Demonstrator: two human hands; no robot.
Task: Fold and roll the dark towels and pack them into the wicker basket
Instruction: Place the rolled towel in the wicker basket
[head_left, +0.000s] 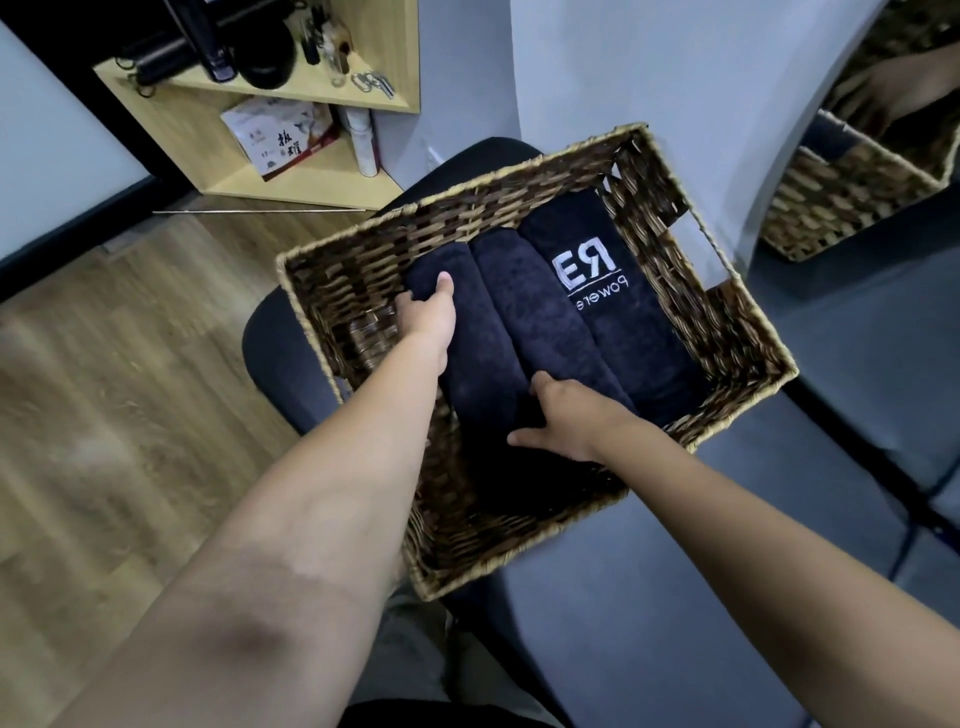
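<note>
Three rolled towels (540, 317) lie side by side in the basket (737, 332).

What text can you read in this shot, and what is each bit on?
"RE", large white letters seen upside down, cut off at a fold: rightmost rolled towel in the wicker basket.
"Powere", smaller white line beside it, cut off: same towel.
Printing on the white box on the wooden shelf: too small to read.

Wood-look floor (119, 389); pale wall (701, 78); wooden shelf unit (291, 98); dark chair (280, 343).
</note>
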